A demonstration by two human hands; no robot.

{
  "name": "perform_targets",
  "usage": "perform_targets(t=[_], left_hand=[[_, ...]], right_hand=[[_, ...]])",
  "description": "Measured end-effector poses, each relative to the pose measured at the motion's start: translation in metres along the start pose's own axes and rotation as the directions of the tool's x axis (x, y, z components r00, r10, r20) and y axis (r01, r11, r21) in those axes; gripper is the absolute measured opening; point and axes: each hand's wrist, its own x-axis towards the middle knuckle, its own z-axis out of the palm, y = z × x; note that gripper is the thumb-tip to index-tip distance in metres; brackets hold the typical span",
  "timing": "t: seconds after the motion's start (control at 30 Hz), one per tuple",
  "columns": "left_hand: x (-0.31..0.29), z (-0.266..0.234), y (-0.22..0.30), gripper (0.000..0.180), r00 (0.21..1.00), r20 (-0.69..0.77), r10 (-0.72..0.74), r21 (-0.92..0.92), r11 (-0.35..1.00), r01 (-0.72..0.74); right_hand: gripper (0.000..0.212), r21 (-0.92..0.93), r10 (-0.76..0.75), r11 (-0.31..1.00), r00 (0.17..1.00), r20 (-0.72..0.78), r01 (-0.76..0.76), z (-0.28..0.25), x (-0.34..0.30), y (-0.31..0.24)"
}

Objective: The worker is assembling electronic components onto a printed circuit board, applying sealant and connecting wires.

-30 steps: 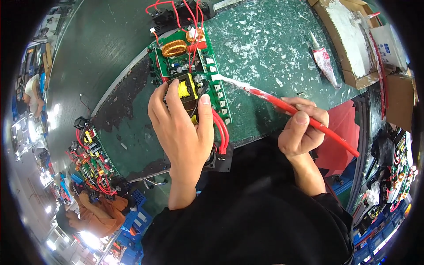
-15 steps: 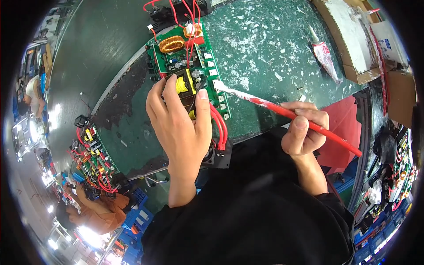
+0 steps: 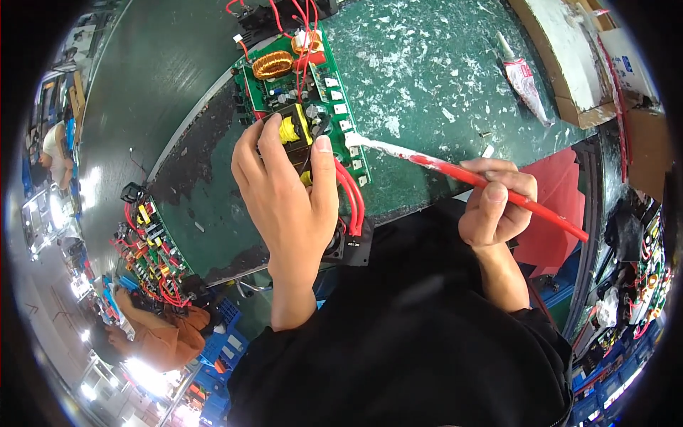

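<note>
Red and slender, the brush-like stick (image 3: 455, 171) is pinched between the thumb and curled fingers of the right hand (image 3: 498, 203), gripped well behind its working end, likely so that the hand stays clear of the white coating. Its white-coated tip (image 3: 356, 141) extends leftward from these fingers to the row of small white-faced components (image 3: 356, 164), at or just over one of them. The fingers of the left hand (image 3: 288, 185) are partly spread around a black-and-yellow transformer (image 3: 289, 130), presumably to steady the green circuit board (image 3: 334, 119) under the tip; whether they clamp it or merely press is hidden. The board lies beneath and beyond the left fingers, its component row facing the right hand, apparently for direct access. Red cables (image 3: 352, 192) curve just right of the left thumb, towards a black end plate (image 3: 361, 245) near the wrist. Ahead of the left fingertips sits a copper-wound coil (image 3: 273, 65). Beyond the right fingers, a nozzled tube (image 3: 525, 89) lies on the white-flecked worktop (image 3: 398, 192), near a white-smeared carton (image 3: 580, 107), both seemingly within reach. Red sheets (image 3: 551, 213) lie just right of the right fingers.
</note>
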Motion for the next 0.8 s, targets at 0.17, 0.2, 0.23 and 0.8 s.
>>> perform_targets(t=[0.17, 0.2, 0.23, 0.8], left_hand=[[0.001, 0.003, 0.000, 0.051, 1.000, 0.006, 0.019, -0.011, 1.000, -0.019], [0.000, 0.001, 0.001, 0.048, 1.000, -0.008, 0.010, -0.006, 1.000, -0.010], [-0.001, -0.001, 0.001, 0.046, 1.000, -0.022, 0.002, -0.001, 1.000, -0.002], [-0.022, -0.024, -0.009, 0.039, 0.997, 0.066, 0.028, -0.095, 0.995, -0.022]], right_hand=[[0.017, -0.075, -0.042, 0.996, 0.997, 0.072, 0.048, -0.002, 0.004, -0.002], [0.017, -0.070, -0.041, 0.996, 0.996, 0.073, 0.047, -0.004, 0.008, -0.007], [0.018, 0.021, 0.075, 0.997, 0.995, 0.069, -0.076, -0.008, 0.013, -0.013], [0.023, 0.178, 0.330, 0.926, 0.943, 0.050, -0.334, 0.009, -0.019, -0.029]])
